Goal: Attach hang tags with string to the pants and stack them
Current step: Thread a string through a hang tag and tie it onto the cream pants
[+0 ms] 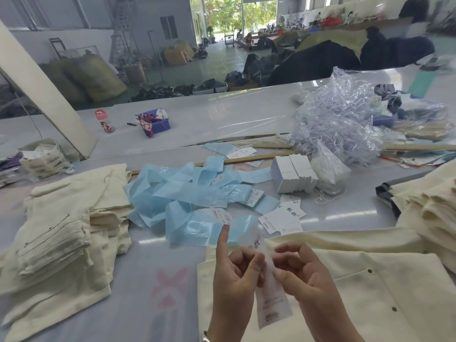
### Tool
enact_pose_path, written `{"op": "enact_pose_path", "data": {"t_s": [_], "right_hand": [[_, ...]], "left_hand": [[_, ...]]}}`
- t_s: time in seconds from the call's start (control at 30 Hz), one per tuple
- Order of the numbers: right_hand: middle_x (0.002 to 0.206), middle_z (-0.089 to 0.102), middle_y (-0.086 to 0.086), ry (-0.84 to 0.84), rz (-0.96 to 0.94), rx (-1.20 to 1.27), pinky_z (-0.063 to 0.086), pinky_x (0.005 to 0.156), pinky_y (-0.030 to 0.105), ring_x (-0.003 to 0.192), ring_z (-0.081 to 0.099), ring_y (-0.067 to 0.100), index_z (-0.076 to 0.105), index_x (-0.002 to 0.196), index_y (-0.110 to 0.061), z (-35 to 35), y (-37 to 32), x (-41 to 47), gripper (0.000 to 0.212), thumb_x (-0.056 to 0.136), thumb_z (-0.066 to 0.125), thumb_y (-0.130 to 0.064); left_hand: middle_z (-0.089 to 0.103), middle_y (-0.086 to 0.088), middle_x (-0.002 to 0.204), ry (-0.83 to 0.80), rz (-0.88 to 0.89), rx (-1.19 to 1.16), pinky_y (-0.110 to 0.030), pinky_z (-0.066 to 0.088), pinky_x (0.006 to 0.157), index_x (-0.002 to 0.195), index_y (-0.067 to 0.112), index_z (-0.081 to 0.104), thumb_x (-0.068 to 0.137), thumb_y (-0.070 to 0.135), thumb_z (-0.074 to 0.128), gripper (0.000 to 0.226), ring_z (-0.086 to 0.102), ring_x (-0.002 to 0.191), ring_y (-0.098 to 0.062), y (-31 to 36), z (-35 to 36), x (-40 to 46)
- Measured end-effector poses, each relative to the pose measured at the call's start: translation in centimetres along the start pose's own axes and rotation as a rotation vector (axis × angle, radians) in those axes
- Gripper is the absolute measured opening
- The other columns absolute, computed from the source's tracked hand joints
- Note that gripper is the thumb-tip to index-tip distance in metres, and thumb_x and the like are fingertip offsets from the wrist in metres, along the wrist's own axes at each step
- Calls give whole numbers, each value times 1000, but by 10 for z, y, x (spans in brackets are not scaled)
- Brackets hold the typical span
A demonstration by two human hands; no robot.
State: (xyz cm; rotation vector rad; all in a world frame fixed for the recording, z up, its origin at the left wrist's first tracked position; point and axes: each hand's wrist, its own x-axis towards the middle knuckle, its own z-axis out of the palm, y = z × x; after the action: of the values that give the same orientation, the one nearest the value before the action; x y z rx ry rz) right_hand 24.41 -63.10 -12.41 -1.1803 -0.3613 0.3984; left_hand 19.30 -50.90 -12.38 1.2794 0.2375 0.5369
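Head view — table: we look down on a pale grey work table that spans the foreground, with a pink mark printed on its surface.
Pants in work: a cream pair of pants lies flat at lower right, directly under our hands, small dark studs showing on it.
Stack at left: folded cream pants are piled at the table's left side, well apart from the pair in work.
Stack at right: more cream pants are layered at the right edge.
Clear plastic: a crumpled heap of plastic wrap sits toward the far right of the table.
Blue strips: loose light-blue backing strips lie tangled at centre, between the left stack and the tag supply.
Tag supply: a white block of bundled tags stands beyond the strips, loose cards near it.
Left hand: our left hand pinches the hang tag's left edge — index finger raised straight.
Right hand: our right hand pinches the same tag from the right, fingers curled.
Hang tag: a long white hang tag hangs between both hands above the pants; we cannot make out any string on it.
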Motion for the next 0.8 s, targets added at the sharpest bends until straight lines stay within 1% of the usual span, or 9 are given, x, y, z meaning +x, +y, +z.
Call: {"op": "enact_pose_path", "data": {"t_s": [0.13, 0.27, 0.37, 0.43, 0.53, 0.6, 0.63, 0.7, 0.8], "right_hand": [[85, 74, 8, -59, -49, -332, 53, 75, 24, 82, 69, 16, 77, 95, -27, -7, -1, 3, 60, 80, 50, 24], [87, 74, 0, 23, 56, -372, 51, 77, 24, 86, 66, 17, 77, 87, -22, -16, 4, 10, 53, 81, 50, 22], [91, 73, 12, 65, 155, -219, 54, 74, 36, 85, 65, 27, 73, 103, -13, -23, 2, 12, 42, 79, 60, 18], [94, 71, 19, 72, 165, -157, 55, 66, 34, 79, 66, 27, 69, 110, -13, -26, -1, 11, 48, 73, 67, 17], [106, 64, 22, 84, 133, -163, 53, 70, 36, 77, 64, 24, 67, 112, -18, -29, -3, 11, 60, 65, 75, 17], [110, 63, 19, 74, 111, -189, 52, 79, 47, 79, 64, 24, 67, 114, -20, -30, -4, 10, 64, 63, 76, 17], [112, 63, 14, 65, 96, -214, 51, 82, 50, 80, 65, 24, 66, 116, -20, -31, -3, 9, 64, 65, 74, 18], [112, 63, 3, 40, 65, -262, 52, 75, 40, 81, 66, 23, 66, 117, -23, -32, -3, 7, 64, 68, 72, 18], [106, 62, -14, 10, 35, -278, 50, 63, 24, 77, 65, 18, 67, 114, -27, -33, -4, 4, 65, 69, 70, 19]], "left_hand": [[59, -6, 68, 11, -13, 41, -26, 47, 56, 144, 32, 25, 85, 4, 64, 76, 53, 57, -17, -6, 3, -2], [58, -5, 68, 20, -57, 99, -25, 48, 60, 139, 33, 34, 91, -7, 59, 67, 55, 60, -16, -9, 5, -6], [56, -2, 71, 100, -83, 64, -21, 47, 62, 122, 27, 57, 90, -5, 60, 45, 51, 61, -12, -2, 7, -3], [63, -2, 81, 188, -114, 53, -20, 45, 66, 101, 24, 70, 88, -1, 62, 29, 54, 68, -9, 3, 7, -1], [67, -1, 108, 240, -141, 79, -14, 45, 73, 80, 18, 72, 79, 13, 75, 6, 62, 85, -5, 9, 8, 3], [61, 10, 117, 230, -154, 144, -9, 46, 71, 74, 14, 71, 70, 21, 82, 14, 62, 84, 7, 11, 10, 3], [59, 14, 119, 215, -157, 189, -13, 48, 77, 72, 14, 71, 64, 27, 83, 20, 62, 89, 8, 11, 12, 3], [55, 17, 124, 194, -163, 253, -36, 47, 98, 67, 19, 72, 56, 34, 80, 20, 60, 108, -4, 11, 16, 2], [53, 16, 125, 189, -178, 247, -53, 44, 102, 63, 28, 72, 53, 32, 80, 13, 59, 116, -18, 13, 23, 0]]}}
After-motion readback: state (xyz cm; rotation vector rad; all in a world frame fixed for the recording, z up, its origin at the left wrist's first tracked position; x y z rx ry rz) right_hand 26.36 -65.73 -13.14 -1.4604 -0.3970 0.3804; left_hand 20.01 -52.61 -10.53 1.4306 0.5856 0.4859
